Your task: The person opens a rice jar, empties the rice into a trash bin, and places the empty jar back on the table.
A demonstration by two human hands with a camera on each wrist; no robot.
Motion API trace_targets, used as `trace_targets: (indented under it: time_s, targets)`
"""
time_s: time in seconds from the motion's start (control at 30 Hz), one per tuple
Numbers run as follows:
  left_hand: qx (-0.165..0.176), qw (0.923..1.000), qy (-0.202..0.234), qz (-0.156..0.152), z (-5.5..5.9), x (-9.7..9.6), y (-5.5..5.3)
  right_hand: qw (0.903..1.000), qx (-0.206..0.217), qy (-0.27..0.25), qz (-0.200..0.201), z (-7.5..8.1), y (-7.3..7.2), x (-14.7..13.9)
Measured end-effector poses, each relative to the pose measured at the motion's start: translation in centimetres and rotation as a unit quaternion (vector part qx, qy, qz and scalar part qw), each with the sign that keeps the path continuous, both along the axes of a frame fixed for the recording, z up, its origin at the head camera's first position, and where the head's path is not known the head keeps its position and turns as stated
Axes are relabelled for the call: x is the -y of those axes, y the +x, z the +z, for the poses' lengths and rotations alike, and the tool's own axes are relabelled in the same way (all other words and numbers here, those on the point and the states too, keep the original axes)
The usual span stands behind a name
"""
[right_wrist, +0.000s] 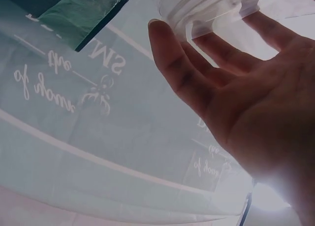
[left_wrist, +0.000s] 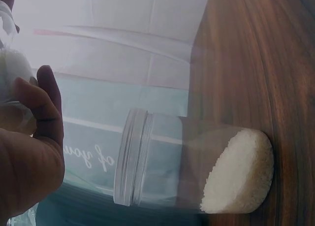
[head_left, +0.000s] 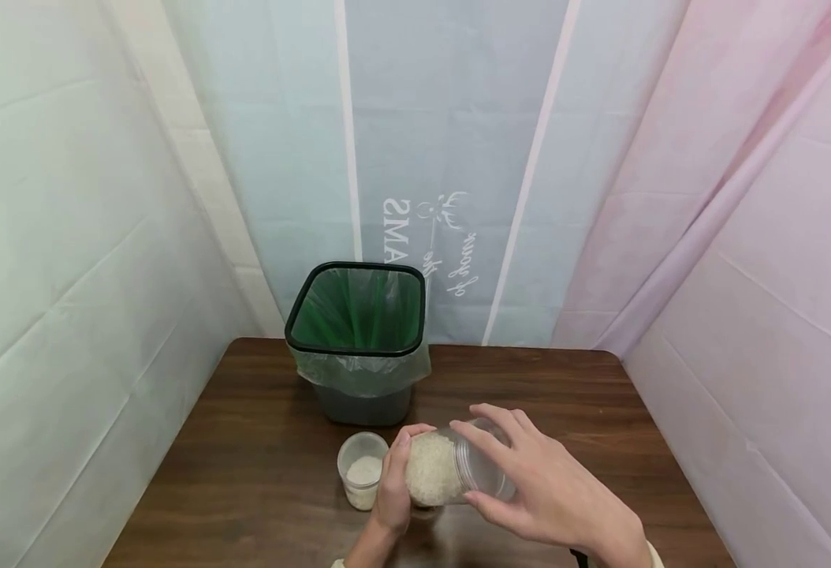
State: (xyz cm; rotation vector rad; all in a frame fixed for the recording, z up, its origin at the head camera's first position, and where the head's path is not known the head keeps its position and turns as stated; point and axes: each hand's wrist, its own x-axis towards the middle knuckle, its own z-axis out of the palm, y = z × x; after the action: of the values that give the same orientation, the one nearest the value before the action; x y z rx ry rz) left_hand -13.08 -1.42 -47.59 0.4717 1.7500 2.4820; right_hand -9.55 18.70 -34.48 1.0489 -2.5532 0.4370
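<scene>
In the head view my left hand grips a clear jar of rice, tipped nearly onto its side. The jar's ridged, see-through lid faces right. My right hand curves around this lid, thumb below and fingers above. Seen from the right wrist, spread fingertips touch the clear lid. Just left of my left hand, a clear container holding some rice stands on the table. In the left wrist view, an upright jar has a sloping heap of rice at its bottom.
A bin with a black rim and a see-through liner stands at the back left of the brown wooden table. Pale fabric hangs behind the table and along both sides.
</scene>
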Motion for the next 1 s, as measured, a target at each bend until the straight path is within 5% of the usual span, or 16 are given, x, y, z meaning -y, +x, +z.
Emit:
trace_targets:
  time_s: [0.23, 0.33, 0.4, 0.5, 0.6, 0.7, 0.83, 1.0]
  targets:
    - [0.007, 0.9999, -0.01, 0.007, -0.11, 0.03, -0.13, 0.9996, 0.013, 0.012, -0.023, 0.06, -0.02, 0.1]
    - [-0.028, 0.9979, -0.029, 0.05, -0.18, -0.14, -0.02, 0.9985, 0.009, 0.015, -0.051, -0.09, -0.12, 0.03]
    - [-0.079, 0.9906, -0.054, 0.097, -0.24, -0.27, 0.08, 0.9977, 0.003, 0.012, -0.067, -0.24, -0.24, -0.04]
    - [-0.16, 0.9681, -0.09, 0.171, -0.31, -0.43, 0.2, 0.9964, 0.007, 0.005, -0.085, -0.49, -0.46, -0.12]
    - [-0.208, 0.9524, -0.097, 0.201, -0.34, -0.52, 0.22, 0.9956, 0.022, -0.01, -0.091, -0.75, -0.61, -0.14]
    - [-0.218, 0.9483, -0.094, 0.211, -0.32, -0.55, 0.25, 0.995, 0.042, -0.027, -0.087, -0.87, -0.61, -0.06]
    - [-0.21, 0.951, -0.094, 0.207, -0.3, -0.52, 0.29, 0.9943, 0.052, -0.036, -0.086, -0.78, -0.47, 0.13]
    - [-0.142, 0.9742, -0.077, 0.158, -0.12, -0.28, 0.16, 0.9948, 0.041, -0.035, -0.086, -0.68, -0.34, 0.26]
